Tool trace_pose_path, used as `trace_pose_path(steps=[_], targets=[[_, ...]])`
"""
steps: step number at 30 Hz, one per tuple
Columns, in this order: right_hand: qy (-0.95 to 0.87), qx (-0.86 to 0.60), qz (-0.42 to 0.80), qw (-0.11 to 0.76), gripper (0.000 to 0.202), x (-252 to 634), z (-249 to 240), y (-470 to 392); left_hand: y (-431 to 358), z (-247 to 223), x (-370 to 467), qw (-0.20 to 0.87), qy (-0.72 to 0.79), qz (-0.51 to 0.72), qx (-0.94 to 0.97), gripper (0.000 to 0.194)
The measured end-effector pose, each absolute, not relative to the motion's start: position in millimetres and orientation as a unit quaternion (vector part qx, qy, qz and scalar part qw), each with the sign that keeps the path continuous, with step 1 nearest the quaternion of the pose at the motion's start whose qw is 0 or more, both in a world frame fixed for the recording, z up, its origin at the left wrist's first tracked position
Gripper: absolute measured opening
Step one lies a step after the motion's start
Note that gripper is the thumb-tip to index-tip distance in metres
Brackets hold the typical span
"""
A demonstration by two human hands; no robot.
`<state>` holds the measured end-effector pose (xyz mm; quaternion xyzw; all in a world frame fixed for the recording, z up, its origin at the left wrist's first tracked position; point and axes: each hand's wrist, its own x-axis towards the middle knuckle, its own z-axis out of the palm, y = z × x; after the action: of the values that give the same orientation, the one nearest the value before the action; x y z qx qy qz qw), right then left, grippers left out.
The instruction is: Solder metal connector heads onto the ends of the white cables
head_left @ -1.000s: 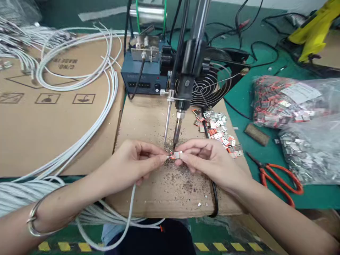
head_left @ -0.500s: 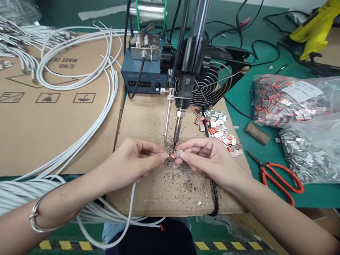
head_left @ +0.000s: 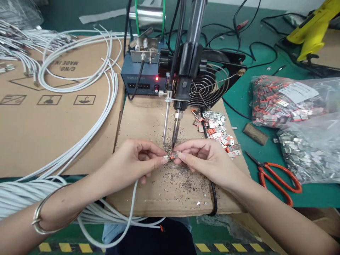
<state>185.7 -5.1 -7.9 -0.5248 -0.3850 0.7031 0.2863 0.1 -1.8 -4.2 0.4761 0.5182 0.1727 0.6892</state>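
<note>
Between finger and thumb, my left hand [head_left: 146, 159] pinches the end of a white cable [head_left: 132, 198], which hangs down from it over the board's front edge. My right hand [head_left: 203, 156] is closed on a small USB connector [head_left: 175, 154] with a metal shell and an orange-red rear. Cable end and connector meet under the tip of a soldering iron [head_left: 175, 131], fixed upright in a stand. Just left of the tip ends a thin metal feed tube [head_left: 166, 124]. The exact contact of wire, tip and connector is too small to make out.
Loose USB connectors [head_left: 217, 131] lie right of the iron, near a fan [head_left: 203, 86]. Behind stands a blue solder feeder [head_left: 140, 79] with a solder spool [head_left: 150, 16]. Orange-handled cutters [head_left: 281, 177] and connector bags [head_left: 281, 102] lie right; bundled white cables [head_left: 32, 194] lie left.
A red light on the blue feeder has come on. Both hands keep their hold, with the connector shifted very slightly left in view. The whole view has shifted a little.
</note>
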Motion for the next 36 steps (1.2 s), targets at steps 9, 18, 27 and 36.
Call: trace_pose_path(steps=[9,18,27,36], targets=[[-0.419,-0.501,0.701,0.286,0.014,190.5,-10.8,-7.1,-4.7,-7.4,-3.5,0.668,0.496,0.182,0.524,0.015],[-0.404,-0.508,0.705,0.287,0.016,190.4,-10.3,-7.3,-3.2,-4.1,-0.7,0.657,0.501,0.172,0.536,0.016],[-0.417,-0.493,0.706,0.292,0.015,191.2,-11.4,-7.3,-6.2,-3.8,-2.6,0.657,0.504,0.181,0.53,0.016],[-0.438,-0.491,0.696,0.288,0.017,192.1,-12.4,-8.0,-6.4,-3.7,-1.2,0.66,0.502,0.184,0.527,0.016]])
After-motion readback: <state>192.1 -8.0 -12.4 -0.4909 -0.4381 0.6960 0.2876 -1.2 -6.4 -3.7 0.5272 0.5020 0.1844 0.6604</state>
